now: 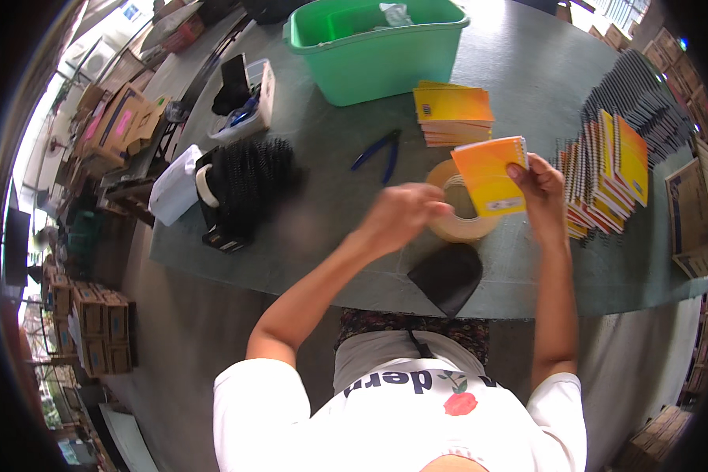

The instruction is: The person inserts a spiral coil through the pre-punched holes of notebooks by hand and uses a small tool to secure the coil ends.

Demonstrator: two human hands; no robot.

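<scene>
In my right hand is a small yellow-and-orange notebook, held upright by its right edge between thumb and fingers. A light coil shows along its top edge. My left hand is just left of the notebook, apart from it, with curled fingers; anything in them is too small or hidden to make out. Under and behind the notebook lies a tan ring like a tape roll. Nearer to me, a flat black pad or pouch rests at the table edge.
Beyond the notebook is a stack of yellow-orange covers; to its left lie blue-handled pliers. Spiral notebooks and black binding coils pile up at right. More black coils, a white box and a green tub stand around.
</scene>
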